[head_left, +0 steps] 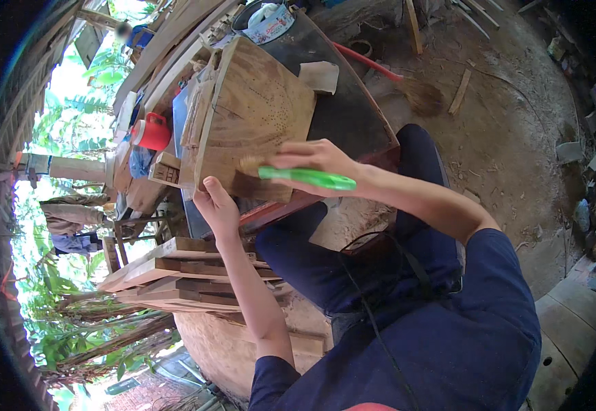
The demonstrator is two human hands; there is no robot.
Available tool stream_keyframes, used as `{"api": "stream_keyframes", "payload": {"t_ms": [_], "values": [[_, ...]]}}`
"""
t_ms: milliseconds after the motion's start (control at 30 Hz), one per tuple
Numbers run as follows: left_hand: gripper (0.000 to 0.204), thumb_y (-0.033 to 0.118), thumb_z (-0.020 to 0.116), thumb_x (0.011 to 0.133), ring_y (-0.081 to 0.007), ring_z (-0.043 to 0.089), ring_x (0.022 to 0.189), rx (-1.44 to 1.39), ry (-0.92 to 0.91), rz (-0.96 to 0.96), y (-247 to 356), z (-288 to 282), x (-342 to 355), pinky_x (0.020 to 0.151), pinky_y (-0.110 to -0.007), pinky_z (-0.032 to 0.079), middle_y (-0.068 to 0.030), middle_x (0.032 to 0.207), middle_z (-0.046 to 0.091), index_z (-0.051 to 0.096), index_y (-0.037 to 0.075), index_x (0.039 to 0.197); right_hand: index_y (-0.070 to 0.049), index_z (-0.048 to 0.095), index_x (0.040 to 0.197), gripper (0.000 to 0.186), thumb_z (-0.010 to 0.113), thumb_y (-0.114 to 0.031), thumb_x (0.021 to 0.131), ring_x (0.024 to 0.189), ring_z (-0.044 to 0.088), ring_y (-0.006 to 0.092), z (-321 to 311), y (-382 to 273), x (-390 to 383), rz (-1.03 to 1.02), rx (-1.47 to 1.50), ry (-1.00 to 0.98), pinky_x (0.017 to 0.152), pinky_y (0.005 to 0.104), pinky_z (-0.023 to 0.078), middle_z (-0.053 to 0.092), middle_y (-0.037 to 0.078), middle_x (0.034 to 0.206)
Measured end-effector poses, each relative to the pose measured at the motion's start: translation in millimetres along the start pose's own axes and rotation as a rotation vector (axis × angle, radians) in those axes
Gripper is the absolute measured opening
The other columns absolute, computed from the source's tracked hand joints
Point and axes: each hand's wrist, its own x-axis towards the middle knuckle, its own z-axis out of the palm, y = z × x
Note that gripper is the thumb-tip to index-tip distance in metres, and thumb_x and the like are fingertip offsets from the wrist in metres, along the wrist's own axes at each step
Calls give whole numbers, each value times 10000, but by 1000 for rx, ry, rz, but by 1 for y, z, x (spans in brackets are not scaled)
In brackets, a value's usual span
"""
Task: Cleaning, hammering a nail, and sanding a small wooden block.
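A brush with a green handle [322, 179] and pale bristles is in my right hand [318, 156], its fingers wrapped round it and slightly blurred. The bristles touch or hover just above the face of a wide wooden board [250, 109], near its lower edge; I cannot tell which. Small dark holes dot the board, and a darker patch lies by the bristles. My left hand [219, 209] grips the board's lower left corner, with the thumb on the near side and the other fingers mostly hidden. The board leans over a dark-topped table [342, 113].
A red jug [151, 131] stands left of the board, beside small wooden blocks [166, 171]. Behind it sits a tub [268, 25]. A pale scrap [320, 77] lies on the table. Stacked planks [174, 270] are at the left, and a broom [417, 92] lies on the dirt floor.
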Motion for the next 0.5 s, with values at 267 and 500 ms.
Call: {"api": "stream_keyframes", "payload": {"t_ms": [267,500], "values": [[455,429,489,1112,-68,335,622,-16,-64,-51,-9,-3,0,544,-294,262,46,688,371,479,0,960,-106,754,1201,269,731,-204,951,772,734,277,-14,18,13,197,-62,156,694,379,591,759,141,1018],[462,402,497,1113,-98,363,652,13,-3,46,9,6,-2,575,-321,298,29,707,388,499,-20,923,-101,742,1217,260,689,-206,985,881,737,296,-51,45,19,408,-142,-15,753,386,595,755,139,1092]]}}
